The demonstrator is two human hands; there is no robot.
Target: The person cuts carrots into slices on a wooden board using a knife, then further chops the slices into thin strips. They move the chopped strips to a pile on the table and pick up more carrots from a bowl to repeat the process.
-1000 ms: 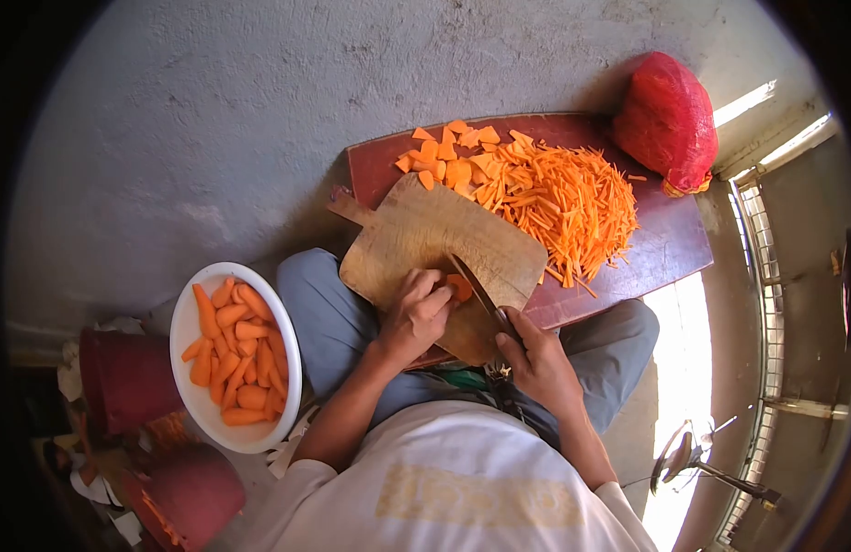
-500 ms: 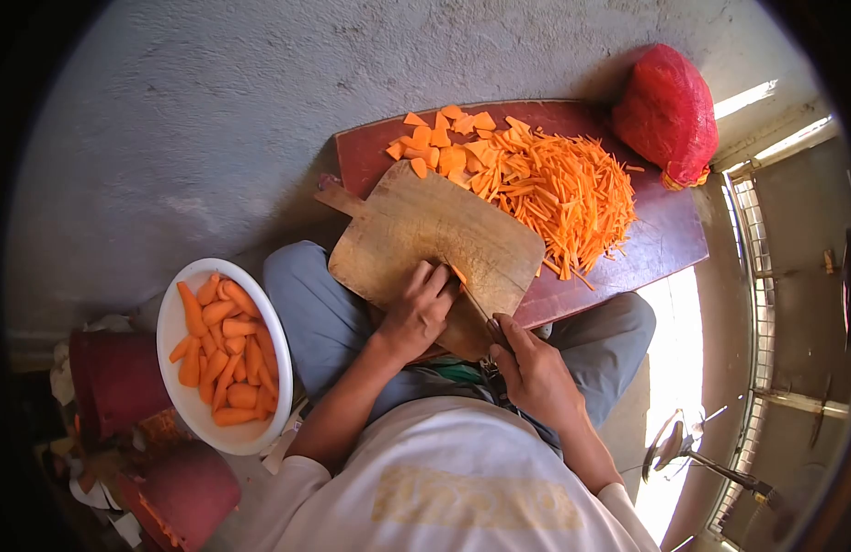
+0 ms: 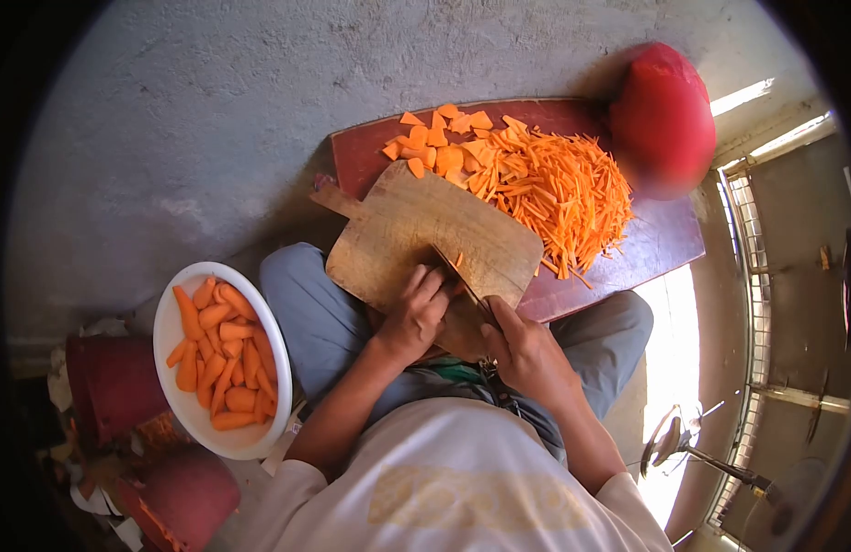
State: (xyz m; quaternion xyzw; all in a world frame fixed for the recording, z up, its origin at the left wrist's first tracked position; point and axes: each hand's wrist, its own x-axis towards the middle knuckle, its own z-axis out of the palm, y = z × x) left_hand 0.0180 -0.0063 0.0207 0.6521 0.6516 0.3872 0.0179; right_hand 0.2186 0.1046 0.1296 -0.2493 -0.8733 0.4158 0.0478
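Carrot piece (image 3: 458,289) on board (image 3: 398,221): dull orange, mostly hidden by left hand (image 3: 414,317), whose grip pinches it. Right hand (image 3: 528,355): grip wrapped round knife (image 3: 462,280). Bright sliver (image 3: 459,259) on board, beside knife.

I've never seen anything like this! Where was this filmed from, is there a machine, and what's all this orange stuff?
No machine here, just a person working bare-handed, seen by a camera worn on their head, looking forward and down. The right hand grips a knife over a wooden board. The left hand is beside the blade, fingers bent; whatever it holds is mostly hidden. The orange is carrot. Beyond the board, a red table bears larger carrot slices and a heap of thin carrot strips. At the person's left, a white basin holds bigger carrots.
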